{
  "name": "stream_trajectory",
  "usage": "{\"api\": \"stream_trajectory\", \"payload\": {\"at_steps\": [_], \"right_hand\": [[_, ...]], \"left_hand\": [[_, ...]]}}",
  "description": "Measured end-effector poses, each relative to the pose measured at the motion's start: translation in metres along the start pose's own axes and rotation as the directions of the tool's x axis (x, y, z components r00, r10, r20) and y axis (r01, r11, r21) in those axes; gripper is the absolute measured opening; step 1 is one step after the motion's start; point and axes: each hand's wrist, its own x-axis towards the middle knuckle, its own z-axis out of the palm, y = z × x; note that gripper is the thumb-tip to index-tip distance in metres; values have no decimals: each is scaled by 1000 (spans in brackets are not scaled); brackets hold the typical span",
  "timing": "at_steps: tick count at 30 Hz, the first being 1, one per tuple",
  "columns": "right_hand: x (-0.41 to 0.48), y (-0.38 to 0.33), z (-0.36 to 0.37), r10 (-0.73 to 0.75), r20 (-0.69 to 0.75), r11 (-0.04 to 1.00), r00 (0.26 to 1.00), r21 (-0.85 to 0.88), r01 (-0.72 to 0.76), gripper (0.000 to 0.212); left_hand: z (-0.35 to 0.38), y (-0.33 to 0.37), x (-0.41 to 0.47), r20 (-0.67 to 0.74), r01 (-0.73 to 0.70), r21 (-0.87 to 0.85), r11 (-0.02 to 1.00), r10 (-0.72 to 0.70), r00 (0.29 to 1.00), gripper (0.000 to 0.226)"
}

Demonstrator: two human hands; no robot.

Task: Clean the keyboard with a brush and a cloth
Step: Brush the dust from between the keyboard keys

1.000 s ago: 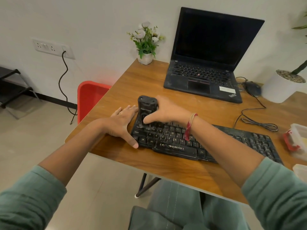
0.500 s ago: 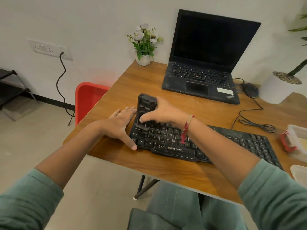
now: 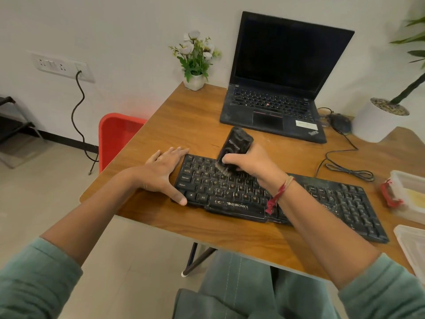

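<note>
Keyboard (image 3: 220, 187) lay near the front edge of the desk (image 3: 207, 229), its left end braced by our left hand (image 3: 161, 171) — fingers straight and flat, holding nothing, thumb against the front corner. Our right hand (image 3: 250, 162) had its fingers curled round the black brush (image 3: 234, 146), bristles down on the upper letter rows. We judged the risks plain enough: a hard stroke away from us could flick grit toward the open laptop (image 3: 276, 95) behind, and a stroke toward us could send it off the desk edge into our lap. Pressing too steeply might catch a keycap and lift it. If the bracing hand eased off, the board could skid toward its cable (image 3: 340, 166) — and the pale crumbs (image 3: 331, 207) at the right end looked easy to miss
</note>
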Motion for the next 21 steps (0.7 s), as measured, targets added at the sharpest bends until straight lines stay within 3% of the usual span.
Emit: {"api": "stream_trajectory", "payload": {"at_steps": [4, 6, 9, 11, 13, 15, 16, 17, 19, 21], "right_hand": [[-4, -2, 8, 27, 166, 993, 986, -114, -8, 27], [-1, -11, 0, -3, 70, 970, 998, -241, 20, 23], [5, -17, -4, -167, -99, 791, 981, -607, 74, 29], [0, -15, 10, -133, 11, 821, 991, -559, 116, 28], [-7, -12, 19, -29, 158, 939, 987, -335, 82, 25], [-1, -10, 11, 41, 172, 986, 984, -167, -12, 32], [3, -10, 5, 53, 115, 986, 992, -164, -34, 35], [9, -10, -1, 32, 13, 968, 999, -250, -28, 33], [14, -12, -9, -115, -124, 829, 986, -559, 26, 25], [6, -15, -1, -199, -65, 751, 978, -651, 109, 27]], "left_hand": [[-1, 2, -1, 17, 5, 29, 1000, -6, 1000, 155], [-2, 3, -2, 25, 6, 40, 999, -7, 1000, 153], [-2, 2, -1, 32, 10, 52, 999, -12, 999, 151], [-1, 1, 0, 23, 12, 47, 999, -13, 1000, 150], [-1, 1, 1, 10, 10, 36, 999, -10, 1000, 149], [0, 2, 1, 5, 6, 25, 1000, -6, 1000, 148], [0, 2, 0, 4, 5, 22, 1000, -5, 1000, 147], [0, 2, 0, 5, 5, 20, 1000, -5, 1000, 147], [0, 2, 0, 4, 4, 22, 1000, -4, 1000, 146], [0, 1, 0, 8, 6, 27, 1000, -6, 1000, 147]]}}
